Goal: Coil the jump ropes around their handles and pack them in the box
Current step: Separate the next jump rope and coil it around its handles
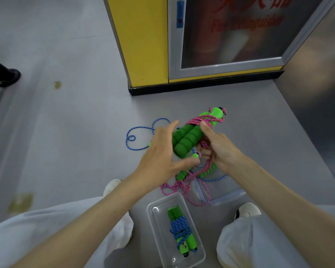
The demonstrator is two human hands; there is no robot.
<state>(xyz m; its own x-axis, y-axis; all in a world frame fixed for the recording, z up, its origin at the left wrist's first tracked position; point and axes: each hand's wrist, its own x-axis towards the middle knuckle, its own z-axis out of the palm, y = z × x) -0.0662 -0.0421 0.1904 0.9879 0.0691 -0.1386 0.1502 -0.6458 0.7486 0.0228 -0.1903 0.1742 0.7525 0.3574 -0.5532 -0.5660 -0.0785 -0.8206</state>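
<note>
My right hand (pixel 217 147) grips a pair of green foam handles (pixel 188 140) with pink rope (pixel 203 119) wound round their upper part; loose pink rope (pixel 184 187) trails from it to the floor. My left hand (pixel 161 153) hovers beside the handles with fingers spread, holding nothing. A clear plastic box (pixel 153 211) on the floor between my knees holds one coiled blue rope with green handles (pixel 182 229). Further green handles (pixel 207 172) and a loose blue rope (pixel 137 132) lie on the floor beneath my hands.
The box's clear lid (pixel 226 196) with a blue rim lies on the floor to the right of the box. A yellow wall with a fire extinguisher cabinet (pixel 230 35) stands ahead. A black leg (pixel 2 74) is at the far left. My shoes (pixel 112 186) flank the box.
</note>
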